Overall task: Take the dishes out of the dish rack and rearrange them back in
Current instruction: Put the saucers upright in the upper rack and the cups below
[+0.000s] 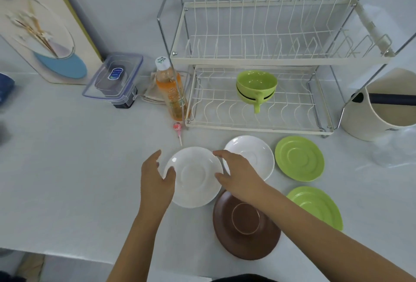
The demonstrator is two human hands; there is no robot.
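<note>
A white saucer [195,180] sits between my two hands, its near edge overlapping an upturned brown plate [247,236]. My left hand [155,178] holds its left rim, thumb over the edge. My right hand [240,178] grips its right rim with thumb and fingers. Behind my right hand lies a second white saucer [254,149]. Two green saucers [299,158] [317,205] lie on the counter to the right. The two-tier dish rack [258,127] stands behind; its top tier is bare and the bottom tier holds stacked green cups [256,83].
An orange drink bottle [172,92] and a lollipop [177,128] stand by the rack's left corner. A clear lidded container [114,77] is further left. A cream pot [382,113] and a clear plastic bag [396,151] sit right of the rack. The counter's front edge runs at lower left.
</note>
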